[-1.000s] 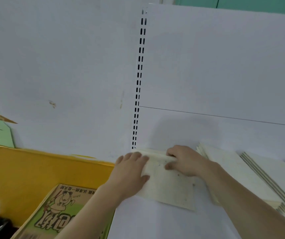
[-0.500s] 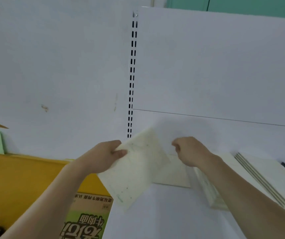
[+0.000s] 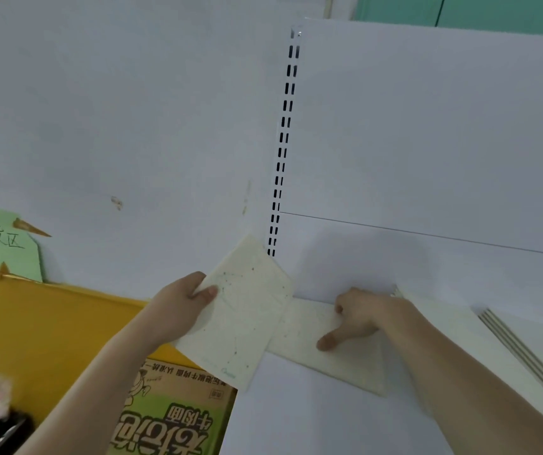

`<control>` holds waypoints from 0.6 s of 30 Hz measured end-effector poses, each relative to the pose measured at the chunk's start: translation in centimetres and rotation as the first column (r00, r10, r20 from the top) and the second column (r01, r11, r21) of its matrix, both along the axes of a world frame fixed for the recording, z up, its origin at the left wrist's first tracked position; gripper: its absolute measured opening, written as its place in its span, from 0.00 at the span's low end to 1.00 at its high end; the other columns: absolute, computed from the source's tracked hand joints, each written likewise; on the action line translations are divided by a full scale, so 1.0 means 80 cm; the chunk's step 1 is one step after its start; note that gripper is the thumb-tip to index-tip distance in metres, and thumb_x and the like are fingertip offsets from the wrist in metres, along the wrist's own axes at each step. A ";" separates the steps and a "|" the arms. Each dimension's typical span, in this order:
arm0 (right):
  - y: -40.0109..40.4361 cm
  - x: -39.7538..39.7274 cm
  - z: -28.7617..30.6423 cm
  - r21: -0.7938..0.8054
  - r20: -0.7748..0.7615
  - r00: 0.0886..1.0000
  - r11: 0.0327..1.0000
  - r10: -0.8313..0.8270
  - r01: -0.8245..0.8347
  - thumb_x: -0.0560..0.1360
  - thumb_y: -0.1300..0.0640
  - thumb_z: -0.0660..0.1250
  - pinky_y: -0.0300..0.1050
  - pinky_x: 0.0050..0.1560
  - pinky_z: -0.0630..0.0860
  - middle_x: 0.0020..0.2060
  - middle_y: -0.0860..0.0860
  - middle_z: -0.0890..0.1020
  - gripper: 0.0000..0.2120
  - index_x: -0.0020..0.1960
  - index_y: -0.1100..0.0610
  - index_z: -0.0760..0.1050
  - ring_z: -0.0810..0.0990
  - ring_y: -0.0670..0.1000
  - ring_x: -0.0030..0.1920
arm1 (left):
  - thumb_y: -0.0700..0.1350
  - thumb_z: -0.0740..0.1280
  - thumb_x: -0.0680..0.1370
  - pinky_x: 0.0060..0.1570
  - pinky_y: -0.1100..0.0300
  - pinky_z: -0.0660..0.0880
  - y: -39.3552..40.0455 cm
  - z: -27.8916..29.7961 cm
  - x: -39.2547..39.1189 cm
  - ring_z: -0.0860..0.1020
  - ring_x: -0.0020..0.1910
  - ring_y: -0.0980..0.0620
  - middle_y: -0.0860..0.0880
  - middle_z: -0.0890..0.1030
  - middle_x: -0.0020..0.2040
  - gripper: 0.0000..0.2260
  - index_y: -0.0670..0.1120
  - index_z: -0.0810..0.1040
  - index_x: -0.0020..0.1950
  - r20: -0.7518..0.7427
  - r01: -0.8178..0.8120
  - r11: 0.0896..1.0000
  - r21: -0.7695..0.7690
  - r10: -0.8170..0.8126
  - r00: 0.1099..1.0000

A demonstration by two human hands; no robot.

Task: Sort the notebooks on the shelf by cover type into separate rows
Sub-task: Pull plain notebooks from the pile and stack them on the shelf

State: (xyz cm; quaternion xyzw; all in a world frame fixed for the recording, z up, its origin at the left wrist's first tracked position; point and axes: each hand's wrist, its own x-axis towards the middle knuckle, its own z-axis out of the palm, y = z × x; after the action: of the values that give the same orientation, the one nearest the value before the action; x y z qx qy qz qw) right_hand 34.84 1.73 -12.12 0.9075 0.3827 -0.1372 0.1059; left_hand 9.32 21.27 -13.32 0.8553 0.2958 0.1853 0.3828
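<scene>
My left hand (image 3: 181, 307) grips a cream notebook (image 3: 247, 310) with a faint star-line pattern, holding it tilted above the left end of the white shelf (image 3: 296, 418). My right hand (image 3: 358, 315) rests on a second cream notebook (image 3: 335, 359) lying flat on the shelf, its thumb pressing the cover and its fingers curled at the far edge. Further right lie two stacks of cream notebooks (image 3: 480, 349), partly hidden by my right forearm.
A slotted upright rail (image 3: 283, 142) runs up the white back panel. Left of the shelf stand a yellow bin (image 3: 43, 326), a green paper sign (image 3: 1, 244) and a cardboard box (image 3: 171, 418) with green print. Dark and pale items lie at the bottom left corner.
My left hand lifted the top cream notebook off the flat one and swung it left and up. My right hand stayed on the lower notebook and settled flatter on it.
</scene>
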 end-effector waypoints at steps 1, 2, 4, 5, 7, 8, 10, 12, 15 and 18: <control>0.000 0.001 0.001 0.019 -0.020 1.000 1.000 -0.015 0.015 0.53 0.22 0.71 0.49 0.60 0.74 0.63 0.49 0.73 0.51 0.67 0.52 0.71 0.75 0.52 0.59 | 0.54 0.58 0.84 0.44 0.52 0.77 0.000 0.001 0.000 0.81 0.44 0.47 0.47 0.82 0.44 0.13 0.47 0.74 0.48 0.004 -0.002 1.000 0.002 0.002 1.000; -0.001 0.002 0.002 0.035 -0.040 0.999 0.999 -0.030 0.031 0.54 0.24 0.73 0.48 0.59 0.74 0.62 0.48 0.74 0.49 0.66 0.52 0.71 0.75 0.52 0.58 | 0.54 0.58 0.84 0.43 0.54 0.76 0.000 0.001 0.001 0.81 0.44 0.47 0.48 0.81 0.44 0.13 0.48 0.73 0.47 0.005 -0.003 1.000 0.007 0.003 1.000; -0.005 0.004 0.003 0.049 -0.079 0.995 0.997 -0.063 0.067 0.54 0.26 0.74 0.48 0.59 0.74 0.60 0.48 0.76 0.46 0.63 0.52 0.72 0.76 0.51 0.56 | 0.55 0.58 0.84 0.41 0.55 0.75 0.000 0.002 0.003 0.80 0.44 0.48 0.48 0.81 0.44 0.12 0.48 0.73 0.47 0.009 0.004 1.000 0.013 -0.004 1.000; -0.006 0.005 0.002 0.049 -0.097 0.992 0.996 -0.076 0.081 0.53 0.26 0.74 0.48 0.59 0.75 0.58 0.48 0.77 0.46 0.62 0.52 0.73 0.77 0.51 0.55 | 0.55 0.58 0.84 0.41 0.55 0.75 -0.001 0.003 0.005 0.80 0.44 0.48 0.48 0.81 0.44 0.12 0.48 0.73 0.48 0.012 0.008 1.000 0.012 -0.008 1.000; -0.009 0.006 -0.001 0.059 -0.108 0.990 0.993 -0.091 0.098 0.51 0.26 0.75 0.46 0.55 0.76 0.55 0.47 0.78 0.46 0.60 0.53 0.74 0.78 0.51 0.53 | 0.54 0.58 0.84 0.41 0.55 0.74 -0.005 0.003 0.008 0.80 0.43 0.47 0.48 0.81 0.45 0.12 0.48 0.73 0.48 0.014 0.014 1.000 0.006 -0.014 1.000; -0.011 0.005 0.000 0.077 -0.098 0.992 0.993 -0.080 0.088 0.54 0.28 0.76 0.45 0.52 0.75 0.53 0.47 0.78 0.43 0.59 0.53 0.73 0.78 0.51 0.52 | 0.54 0.58 0.84 0.41 0.54 0.74 -0.007 0.003 0.010 0.80 0.44 0.47 0.47 0.81 0.45 0.12 0.47 0.73 0.49 0.010 0.017 1.000 0.004 -0.017 1.000; -0.014 -0.001 0.006 0.152 -0.067 0.997 0.988 -0.029 0.039 0.64 0.36 0.76 0.44 0.51 0.74 0.55 0.49 0.78 0.33 0.61 0.54 0.73 0.77 0.51 0.53 | 0.53 0.57 0.84 0.43 0.52 0.74 -0.009 0.004 0.014 0.79 0.44 0.45 0.45 0.80 0.46 0.13 0.46 0.72 0.50 -0.006 0.025 1.000 0.012 -0.025 1.000; -0.020 -0.006 0.019 0.231 -0.006 0.999 0.972 0.054 -0.051 0.73 0.46 0.73 0.42 0.52 0.72 0.57 0.50 0.79 0.21 0.62 0.53 0.75 0.76 0.50 0.54 | 0.53 0.56 0.85 0.41 0.53 0.73 -0.009 0.007 0.017 0.78 0.43 0.45 0.45 0.79 0.45 0.12 0.46 0.71 0.50 -0.016 0.027 0.999 0.038 -0.027 1.000; -0.039 -0.009 0.052 0.348 0.097 0.991 0.929 0.097 -0.125 0.77 0.52 0.68 0.42 0.51 0.70 0.53 0.47 0.79 0.11 0.58 0.51 0.78 0.76 0.50 0.53 | 0.53 0.55 0.85 0.40 0.53 0.71 -0.009 0.012 0.022 0.77 0.41 0.46 0.45 0.79 0.44 0.12 0.47 0.71 0.50 0.024 0.001 0.997 0.074 -0.002 1.000; -0.069 -0.013 0.091 0.497 0.161 0.986 0.860 0.042 -0.118 0.77 0.54 0.67 0.45 0.53 0.72 0.52 0.46 0.80 0.06 0.54 0.47 0.77 0.77 0.50 0.52 | 0.54 0.55 0.85 0.42 0.52 0.72 -0.011 0.020 0.027 0.77 0.44 0.46 0.47 0.79 0.46 0.12 0.48 0.72 0.53 0.106 -0.041 0.997 0.068 0.034 0.994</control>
State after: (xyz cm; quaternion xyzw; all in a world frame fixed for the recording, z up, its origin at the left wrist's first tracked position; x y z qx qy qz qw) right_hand 33.77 -3.82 -4.83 0.8943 0.4341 0.0380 -0.1021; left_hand 11.50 20.41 -11.71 0.8516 0.2846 0.2476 0.3641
